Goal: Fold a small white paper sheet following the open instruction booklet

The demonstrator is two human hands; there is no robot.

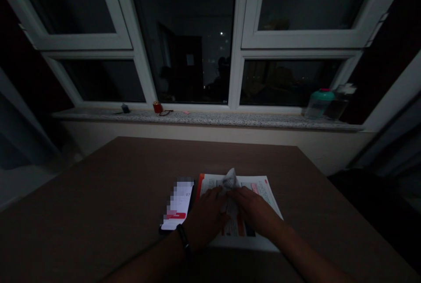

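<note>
Pale, crumpled sheet, perhaps paper.

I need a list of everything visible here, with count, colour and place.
Window: 1, white frame, back
Windowsill: 1, speckled grey, below window
Small container: 1, dark blue, sill left
Jar: 1, red, right of container
Thin item: 1, dark, by jar
Scrap: 1, pink, on sill
Jug: 1, clear, teal lid, sill right
Bottle: 1, clear, by jug
Curtains: 2, greyish, far sides
Unclear bulk: 1, black, right
Table: 1, brown, foreground
Booklet: 1, white, orange, on table
Phone: 1, dark, left of booklet
Folded sheet: 1, pale grey, over booklet
Wristband: 1, black, left wrist
Left hand: 1, bare, at folded sheet
Right hand: 1, bare, at folded sheet
</note>
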